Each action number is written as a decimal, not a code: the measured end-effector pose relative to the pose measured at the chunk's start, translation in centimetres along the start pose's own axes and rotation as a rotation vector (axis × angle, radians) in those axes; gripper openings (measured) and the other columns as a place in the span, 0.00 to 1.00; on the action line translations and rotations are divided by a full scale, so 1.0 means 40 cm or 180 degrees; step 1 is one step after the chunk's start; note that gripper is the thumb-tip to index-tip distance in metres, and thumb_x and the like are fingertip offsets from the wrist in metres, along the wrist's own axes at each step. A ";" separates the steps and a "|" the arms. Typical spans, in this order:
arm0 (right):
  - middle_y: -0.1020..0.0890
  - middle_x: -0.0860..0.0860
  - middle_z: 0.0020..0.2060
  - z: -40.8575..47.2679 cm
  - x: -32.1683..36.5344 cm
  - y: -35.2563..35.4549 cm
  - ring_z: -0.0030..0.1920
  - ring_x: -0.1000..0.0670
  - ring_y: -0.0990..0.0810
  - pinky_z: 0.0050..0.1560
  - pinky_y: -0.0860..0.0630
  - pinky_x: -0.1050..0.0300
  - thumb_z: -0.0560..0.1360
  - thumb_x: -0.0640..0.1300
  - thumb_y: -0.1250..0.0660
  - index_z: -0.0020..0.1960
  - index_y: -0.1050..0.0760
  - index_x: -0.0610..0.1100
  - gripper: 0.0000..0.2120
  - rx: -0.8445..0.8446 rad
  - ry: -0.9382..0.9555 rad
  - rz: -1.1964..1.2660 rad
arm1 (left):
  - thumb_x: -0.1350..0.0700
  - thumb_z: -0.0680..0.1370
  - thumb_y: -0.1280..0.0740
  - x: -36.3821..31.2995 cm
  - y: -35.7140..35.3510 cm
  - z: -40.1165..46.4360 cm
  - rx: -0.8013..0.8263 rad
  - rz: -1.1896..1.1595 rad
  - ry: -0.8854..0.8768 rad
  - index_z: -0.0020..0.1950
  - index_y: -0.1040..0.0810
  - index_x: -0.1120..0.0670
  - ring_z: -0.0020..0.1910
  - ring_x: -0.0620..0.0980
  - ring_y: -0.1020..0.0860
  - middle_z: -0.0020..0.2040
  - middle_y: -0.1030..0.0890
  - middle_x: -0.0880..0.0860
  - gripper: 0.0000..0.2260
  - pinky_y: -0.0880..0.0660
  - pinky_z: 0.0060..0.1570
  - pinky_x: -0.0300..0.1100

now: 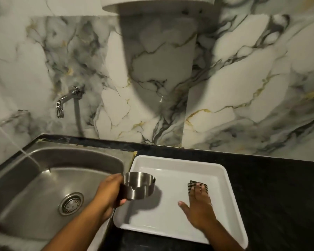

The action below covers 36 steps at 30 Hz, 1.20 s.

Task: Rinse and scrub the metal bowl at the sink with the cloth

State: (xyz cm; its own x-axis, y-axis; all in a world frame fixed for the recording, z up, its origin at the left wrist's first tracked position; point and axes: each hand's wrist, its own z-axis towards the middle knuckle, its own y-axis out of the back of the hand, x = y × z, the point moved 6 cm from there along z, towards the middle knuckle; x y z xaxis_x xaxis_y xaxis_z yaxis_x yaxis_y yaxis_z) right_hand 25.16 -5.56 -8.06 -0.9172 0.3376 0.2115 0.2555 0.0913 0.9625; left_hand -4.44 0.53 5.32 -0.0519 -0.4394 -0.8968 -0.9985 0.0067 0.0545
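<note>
Left hand clamped on the metal bowl, lifted over the tray edge beside the sink. Right hand flat, fingers spread on the cloth, not yet gripping. Could slip if the smooth steel gets wet.

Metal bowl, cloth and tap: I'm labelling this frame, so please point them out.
metal bowl [140, 185], head view, on its brushed outer wall.
cloth [193, 185], head view, on the striped corner beyond the fingers.
tap [59, 109], head view, on the spout end.
</note>
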 end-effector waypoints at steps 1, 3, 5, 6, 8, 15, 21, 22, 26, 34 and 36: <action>0.52 0.39 0.79 0.005 -0.006 -0.008 0.79 0.38 0.56 0.79 0.56 0.44 0.75 0.71 0.54 0.79 0.57 0.38 0.47 -0.0030 -0.0010 0.0035 | 0.57 0.79 0.38 0.011 -0.006 -0.004 -0.0019 0.0050 -0.0003 0.51 0.18 0.55 0.38 0.53 0.21 0.40 0.17 0.57 0.09 0.27 0.30 0.39; 0.54 0.39 0.80 0.010 -0.020 -0.016 0.79 0.39 0.57 0.79 0.57 0.43 0.73 0.73 0.55 0.79 0.59 0.39 0.49 -0.0038 -0.0044 0.0032 | 0.56 0.80 0.38 0.029 -0.027 -0.013 -0.0010 0.0119 -0.0014 0.51 0.18 0.54 0.36 0.53 0.21 0.38 0.17 0.56 0.10 0.27 0.27 0.38; 0.55 0.40 0.80 0.010 -0.020 -0.011 0.79 0.40 0.59 0.79 0.58 0.43 0.72 0.74 0.56 0.79 0.59 0.39 0.50 0.0056 -0.0095 0.0031 | 0.56 0.81 0.40 0.047 -0.045 -0.013 0.0037 0.0113 -0.0007 0.55 0.18 0.53 0.35 0.53 0.21 0.42 0.16 0.57 0.11 0.27 0.26 0.39; 0.55 0.40 0.80 0.007 -0.012 -0.002 0.79 0.40 0.59 0.78 0.58 0.42 0.72 0.74 0.56 0.79 0.59 0.39 0.50 0.0081 -0.0106 0.0084 | 0.57 0.81 0.40 0.055 -0.053 -0.010 0.0056 0.0103 -0.0001 0.57 0.19 0.52 0.36 0.53 0.21 0.45 0.16 0.58 0.11 0.27 0.26 0.39; 0.54 0.41 0.80 -0.007 0.010 0.032 0.79 0.41 0.57 0.78 0.57 0.41 0.74 0.73 0.56 0.80 0.56 0.41 0.47 -0.0069 -0.0173 0.0346 | 0.58 0.81 0.41 0.071 -0.070 0.001 0.0115 0.0096 -0.0003 0.62 0.21 0.50 0.40 0.55 0.21 0.52 0.16 0.60 0.13 0.26 0.26 0.40; 0.17 0.51 0.55 -0.088 0.209 0.112 0.53 0.48 0.18 0.55 0.19 0.52 0.76 0.60 0.40 0.63 0.24 0.52 0.20 -0.0126 -0.0806 0.2474 | 0.64 0.79 0.42 0.124 -0.147 0.069 0.0555 0.0044 0.0000 0.65 0.23 0.43 0.40 0.55 0.20 0.55 0.17 0.57 0.22 0.25 0.25 0.40; 0.14 0.49 0.46 -0.035 0.201 0.077 0.43 0.47 0.13 0.41 0.14 0.50 0.75 0.42 0.34 0.58 0.21 0.48 0.12 -0.0084 -0.1585 0.2798 | 0.63 0.76 0.33 0.145 -0.159 0.145 0.0168 0.0348 -0.0148 0.56 0.19 0.57 0.38 0.56 0.19 0.47 0.16 0.61 0.09 0.21 0.32 0.46; 0.14 0.49 0.45 -0.024 0.203 0.067 0.42 0.46 0.13 0.40 0.14 0.49 0.74 0.40 0.33 0.58 0.21 0.48 0.13 -0.0106 -0.1615 0.2802 | 0.62 0.75 0.31 0.148 -0.159 0.149 -0.0029 0.0432 -0.0168 0.52 0.19 0.60 0.36 0.55 0.20 0.44 0.16 0.63 0.07 0.21 0.33 0.47; 0.16 0.43 0.45 0.011 0.205 0.014 0.40 0.43 0.14 0.38 0.15 0.47 0.72 0.35 0.32 0.56 0.21 0.39 0.13 -0.0228 -0.1723 0.2881 | 0.63 0.74 0.31 0.162 -0.170 0.164 -0.0154 0.0608 -0.0142 0.42 0.19 0.60 0.35 0.57 0.20 0.38 0.16 0.61 0.02 0.20 0.40 0.51; 0.24 0.36 0.54 0.011 0.201 -0.030 0.45 0.35 0.17 0.43 0.17 0.38 0.75 0.40 0.36 0.56 0.25 0.33 0.14 -0.0465 -0.1753 0.2925 | 0.67 0.74 0.35 0.207 -0.191 0.211 0.0160 0.0850 -0.0029 0.40 0.18 0.61 0.43 0.62 0.16 0.38 0.15 0.61 0.07 0.18 0.42 0.55; 0.25 0.37 0.55 -0.001 0.208 -0.012 0.44 0.38 0.16 0.42 0.16 0.42 0.75 0.40 0.36 0.58 0.25 0.33 0.14 -0.0464 -0.1770 0.2801 | 0.65 0.74 0.35 0.188 -0.189 0.201 0.0188 0.1076 -0.0139 0.40 0.19 0.60 0.43 0.61 0.17 0.38 0.15 0.58 0.06 0.19 0.43 0.54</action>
